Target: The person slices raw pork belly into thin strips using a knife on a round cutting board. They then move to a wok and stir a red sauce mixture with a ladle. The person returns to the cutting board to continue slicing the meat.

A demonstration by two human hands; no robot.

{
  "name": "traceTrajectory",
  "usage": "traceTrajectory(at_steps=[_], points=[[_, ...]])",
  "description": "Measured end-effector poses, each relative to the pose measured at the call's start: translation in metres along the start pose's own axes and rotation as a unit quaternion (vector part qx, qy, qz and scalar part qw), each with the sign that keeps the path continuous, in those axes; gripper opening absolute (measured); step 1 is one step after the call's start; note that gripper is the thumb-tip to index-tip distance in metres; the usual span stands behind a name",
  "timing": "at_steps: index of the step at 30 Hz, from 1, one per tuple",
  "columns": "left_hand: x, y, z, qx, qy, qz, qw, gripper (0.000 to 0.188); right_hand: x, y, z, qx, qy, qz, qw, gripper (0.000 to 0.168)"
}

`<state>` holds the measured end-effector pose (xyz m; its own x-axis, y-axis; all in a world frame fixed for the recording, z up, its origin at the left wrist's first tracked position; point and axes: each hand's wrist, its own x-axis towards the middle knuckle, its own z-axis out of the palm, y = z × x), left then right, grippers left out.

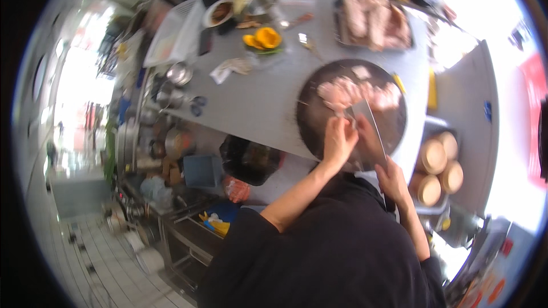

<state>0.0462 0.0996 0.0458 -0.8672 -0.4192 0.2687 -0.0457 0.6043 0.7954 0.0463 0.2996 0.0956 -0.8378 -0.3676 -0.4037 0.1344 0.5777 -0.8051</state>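
A round dark chopping board [314, 122] lies on the metal table. Across its far half is a row of pale pink raw meat pieces [342, 92], with a small pale piece [361, 72] beyond them. My right hand [393, 182] grips a cleaver [371, 130] at the board's near right; its broad blade reaches up to the meat. My left hand [340, 139] is left of the blade, fingertips pinched together on a small pale bit, probably meat, at the near edge of the row. Blur hides its exact shape.
A metal tray of large raw meat pieces [372, 21] stands behind the board. Cut pumpkin [267, 37], a cloth [231, 69], scissors [198, 106] and a white plastic basket [176, 32] are on the left. Round wooden-looking pieces [433, 157] fill a tub at right; a black-lined bin [250, 158] stands below.
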Motion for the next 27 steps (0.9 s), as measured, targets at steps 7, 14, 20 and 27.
traceTrajectory(at_steps=[7,14,20,27], points=[[-0.013,0.011,0.037,-0.028,-0.157,-0.013,0.987,0.031,-0.04,0.04,-0.01,0.208,0.025,0.07,0.975,0.019],[-0.013,0.008,0.037,-0.064,-0.31,-0.007,0.949,0.025,-0.062,0.067,0.041,0.435,0.145,0.11,0.882,0.019],[-0.02,-0.02,0.028,0.127,-0.334,0.324,0.876,0.065,-0.072,0.084,0.102,0.54,0.177,0.111,0.815,0.021],[-0.021,-0.022,0.026,0.199,-0.409,0.336,0.825,0.098,-0.072,0.085,0.108,0.575,0.161,0.102,0.796,0.023]])
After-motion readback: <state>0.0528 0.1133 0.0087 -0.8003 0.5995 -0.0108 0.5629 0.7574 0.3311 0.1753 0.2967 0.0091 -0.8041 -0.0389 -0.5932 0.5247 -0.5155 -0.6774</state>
